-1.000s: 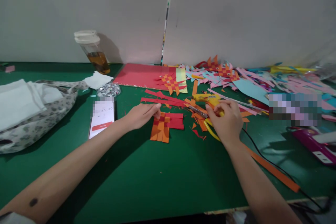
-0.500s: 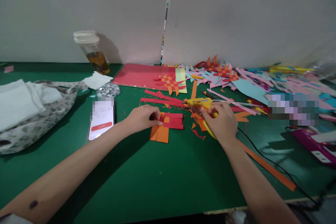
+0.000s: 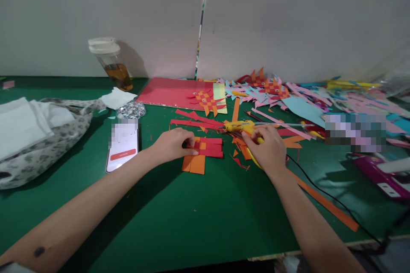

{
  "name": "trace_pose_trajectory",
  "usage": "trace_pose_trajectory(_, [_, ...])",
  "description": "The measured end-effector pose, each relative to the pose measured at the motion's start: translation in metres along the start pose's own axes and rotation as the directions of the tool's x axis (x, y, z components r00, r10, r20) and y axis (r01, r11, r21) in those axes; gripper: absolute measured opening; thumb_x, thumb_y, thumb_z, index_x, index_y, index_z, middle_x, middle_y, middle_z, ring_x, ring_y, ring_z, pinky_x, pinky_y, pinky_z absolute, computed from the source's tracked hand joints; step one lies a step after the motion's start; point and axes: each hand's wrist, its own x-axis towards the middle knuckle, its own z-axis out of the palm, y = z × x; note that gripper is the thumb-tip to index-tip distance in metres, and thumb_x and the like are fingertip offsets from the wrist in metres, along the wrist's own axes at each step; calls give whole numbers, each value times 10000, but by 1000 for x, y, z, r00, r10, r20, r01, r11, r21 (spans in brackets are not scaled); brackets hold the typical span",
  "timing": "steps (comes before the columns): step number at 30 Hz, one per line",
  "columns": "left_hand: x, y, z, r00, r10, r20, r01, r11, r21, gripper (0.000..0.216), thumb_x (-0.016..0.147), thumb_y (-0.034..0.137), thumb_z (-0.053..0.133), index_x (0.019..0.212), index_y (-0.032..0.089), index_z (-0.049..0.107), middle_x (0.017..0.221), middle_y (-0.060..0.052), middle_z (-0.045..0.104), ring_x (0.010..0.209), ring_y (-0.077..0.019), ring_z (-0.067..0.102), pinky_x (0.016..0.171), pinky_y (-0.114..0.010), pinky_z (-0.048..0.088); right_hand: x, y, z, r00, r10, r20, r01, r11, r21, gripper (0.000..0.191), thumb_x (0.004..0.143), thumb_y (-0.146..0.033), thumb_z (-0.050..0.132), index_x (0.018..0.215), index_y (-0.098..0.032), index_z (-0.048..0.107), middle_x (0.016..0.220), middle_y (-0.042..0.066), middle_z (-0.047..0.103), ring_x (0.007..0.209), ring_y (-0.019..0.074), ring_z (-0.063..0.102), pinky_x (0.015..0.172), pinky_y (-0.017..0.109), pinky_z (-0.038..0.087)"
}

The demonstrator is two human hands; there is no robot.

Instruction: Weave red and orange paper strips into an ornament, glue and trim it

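Note:
A woven piece of red and orange paper strips [image 3: 209, 147] lies flat on the green table. Its red ends point right and its orange ends point toward me. My left hand [image 3: 177, 143] pinches its upper left part between thumb and fingers. To the right, a yellow hot glue gun [image 3: 240, 126] lies among paper scraps, a clear glue stick [image 3: 285, 124] running out of its back. My right hand [image 3: 267, 147] is closed around the glue gun's handle, which it partly covers. Red paper strips [image 3: 195, 122] lie beside the gun's nozzle.
Woven paper fish [image 3: 206, 100] rest on a red paper pack [image 3: 173, 91]. Cut scraps [image 3: 301, 98] heap at the back right. A phone [image 3: 123, 149], tilted tea bottle [image 3: 117, 72], sequin bag [image 3: 131, 110] and cloth bag [image 3: 70, 136] are left; a purple power strip [image 3: 381, 175] and black cord [image 3: 320, 185] right.
My right hand has shifted very slightly left at the glue gun. My left hand keeps its pinch on the woven paper, which looks unchanged.

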Motion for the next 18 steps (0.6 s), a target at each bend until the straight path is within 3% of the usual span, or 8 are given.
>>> trace_pose_trajectory(8, [0, 3, -2, 1000, -4, 12, 4, 999, 36, 330, 672, 535, 612, 753, 219, 558, 807, 2, 615, 818, -176, 530, 592, -242, 333, 0, -1, 0, 999, 13, 46, -12, 1000, -22, 295, 764, -414, 543, 615, -205, 397, 818, 22, 563, 748, 155, 538, 605, 261, 376])
trace_pose_trajectory(13, [-1, 3, -1, 999, -28, -36, 27, 999, -31, 356, 714, 561, 549, 798, 215, 566, 805, -3, 627, 760, -160, 547, 618, -257, 369, 1, 0, 0, 999, 1, 51, 2, 999, -48, 290, 771, -428, 533, 638, -208, 398, 818, 29, 563, 799, 176, 534, 605, 267, 370])
trace_pose_trajectory(18, [-1, 0, 4, 986, -4, -166, 8, 1000, 24, 593, 628, 609, 604, 1066, 213, 540, 1107, -81, 571, 1046, -262, 481, 858, -378, 370, 2, 4, 1, 998, -46, 44, 49, 997, -67, 283, 773, -447, 524, 661, -213, 412, 783, 35, 549, 812, 194, 516, 630, 284, 366])
